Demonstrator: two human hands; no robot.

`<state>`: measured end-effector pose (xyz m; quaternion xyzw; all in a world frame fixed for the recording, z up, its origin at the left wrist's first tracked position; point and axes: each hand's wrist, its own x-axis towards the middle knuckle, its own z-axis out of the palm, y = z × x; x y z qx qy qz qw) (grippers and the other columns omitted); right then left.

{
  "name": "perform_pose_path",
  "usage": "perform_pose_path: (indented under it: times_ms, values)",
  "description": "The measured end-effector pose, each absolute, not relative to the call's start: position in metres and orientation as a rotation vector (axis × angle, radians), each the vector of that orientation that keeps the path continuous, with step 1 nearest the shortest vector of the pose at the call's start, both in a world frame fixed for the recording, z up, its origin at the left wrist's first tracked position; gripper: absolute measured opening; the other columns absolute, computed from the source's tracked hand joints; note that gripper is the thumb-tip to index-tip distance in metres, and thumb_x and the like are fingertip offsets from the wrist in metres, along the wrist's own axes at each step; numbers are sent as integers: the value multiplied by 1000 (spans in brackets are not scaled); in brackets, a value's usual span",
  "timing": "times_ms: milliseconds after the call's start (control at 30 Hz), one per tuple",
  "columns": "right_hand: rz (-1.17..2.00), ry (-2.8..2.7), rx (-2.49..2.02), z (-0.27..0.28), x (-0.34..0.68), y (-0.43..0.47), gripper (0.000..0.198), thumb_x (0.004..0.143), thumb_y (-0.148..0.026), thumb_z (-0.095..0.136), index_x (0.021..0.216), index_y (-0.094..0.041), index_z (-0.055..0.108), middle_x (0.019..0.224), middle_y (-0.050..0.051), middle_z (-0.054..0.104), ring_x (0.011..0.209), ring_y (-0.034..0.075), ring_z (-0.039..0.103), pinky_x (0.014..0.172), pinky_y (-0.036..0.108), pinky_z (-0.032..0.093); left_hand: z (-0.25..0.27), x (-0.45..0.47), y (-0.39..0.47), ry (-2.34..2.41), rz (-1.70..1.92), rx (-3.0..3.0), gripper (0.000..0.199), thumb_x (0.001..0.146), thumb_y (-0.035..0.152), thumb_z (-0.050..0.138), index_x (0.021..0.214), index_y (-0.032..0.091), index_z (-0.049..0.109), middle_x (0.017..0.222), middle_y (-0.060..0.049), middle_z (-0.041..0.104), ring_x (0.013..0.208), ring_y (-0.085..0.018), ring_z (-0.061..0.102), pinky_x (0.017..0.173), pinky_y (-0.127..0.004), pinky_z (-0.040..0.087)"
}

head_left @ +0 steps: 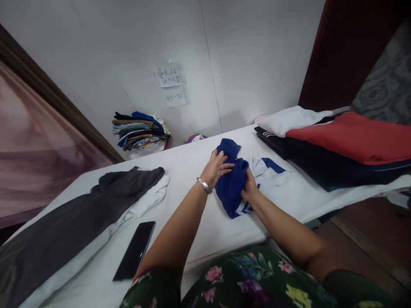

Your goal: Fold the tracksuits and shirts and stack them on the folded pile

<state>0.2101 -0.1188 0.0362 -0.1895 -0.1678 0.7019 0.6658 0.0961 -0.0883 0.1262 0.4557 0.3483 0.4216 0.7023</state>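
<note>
A blue and white garment (229, 194) is bunched on the white-covered table in front of me, its white part (271, 175) spread out to the right. My left hand (215, 170), with a silver bracelet at the wrist, rests on the blue cloth with fingers spread. On the other side, my right hand (250, 186) is closed on a rolled blue edge of the same garment; its fingertips are partly hidden by the cloth.
Dark grey trousers (80, 214) and a black phone (135, 250) lie at the left. Red clothing (349, 137) and black clothing (308, 164) are piled at the right. Past the table's far edge stands a stack of folded clothes (141, 130), below paper notes (170, 75) on the wall.
</note>
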Motion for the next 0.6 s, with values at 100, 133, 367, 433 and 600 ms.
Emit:
perform_pose_path:
  times_ms: [100,133,367,433,600]
  values:
    - [1516,-284,-389,35,248,-118,38,80,-51,55,97,-19,66,85,4,73,99,24,64,90,41,52,122,142,-76,748,838,1052,76,86,44,55,146,32,11,147,-17,32,82,-14,66,65,-24,52]
    - [1493,-262,-392,32,260,-119,36,80,-50,54,96,-20,66,85,4,72,98,24,64,89,40,53,116,156,-72,741,804,1057,75,87,44,54,147,32,10,148,-17,29,82,-14,66,64,-24,52]
    - [1473,-177,-629,1,318,-122,18,78,-32,50,79,-20,64,74,4,71,87,23,68,82,39,55,52,221,-62,891,633,921,61,92,36,44,145,24,18,149,-17,28,86,-15,65,65,-24,52]
    - [1469,-198,-689,-4,326,-122,16,76,-31,50,73,-20,62,72,5,71,85,24,68,81,39,55,42,226,-64,900,643,921,59,92,30,42,145,21,18,147,-18,33,88,-15,65,66,-24,53]
    - [1472,-379,-741,-1,345,-123,26,79,-43,49,81,-22,63,75,5,71,86,24,68,79,40,55,37,235,-65,842,689,997,65,88,27,48,146,22,19,139,-14,46,87,-14,66,66,-22,53]
